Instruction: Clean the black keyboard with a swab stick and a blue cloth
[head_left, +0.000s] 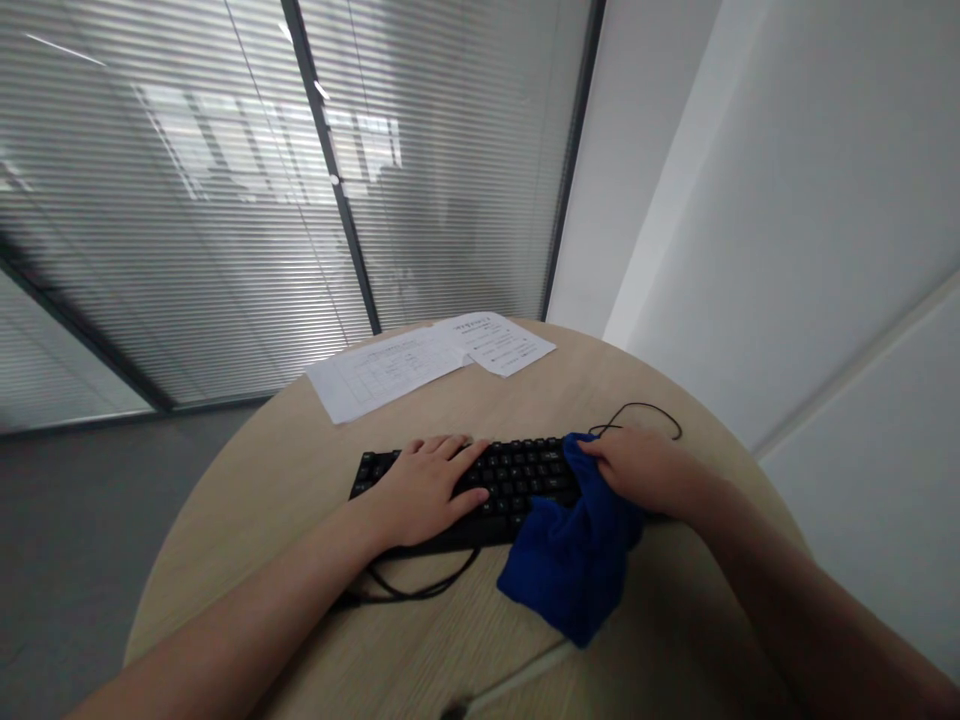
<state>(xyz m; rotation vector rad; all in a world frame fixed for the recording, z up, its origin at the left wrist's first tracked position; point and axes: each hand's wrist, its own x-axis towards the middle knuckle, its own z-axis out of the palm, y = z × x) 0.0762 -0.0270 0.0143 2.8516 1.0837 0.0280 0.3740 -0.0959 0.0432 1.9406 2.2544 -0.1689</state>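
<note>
A black keyboard lies across the middle of a round wooden table. My left hand rests flat on its left half, fingers stretched over the keys. My right hand is closed on a blue cloth and presses it onto the keyboard's right end. The cloth hangs down over the keyboard's front edge onto the table. The right end of the keyboard is hidden under the cloth and hand.
Two printed paper sheets lie at the table's far side. A black cable loops in front of the keyboard and another loop shows behind my right hand. Glass walls with blinds stand beyond; a white wall is to the right.
</note>
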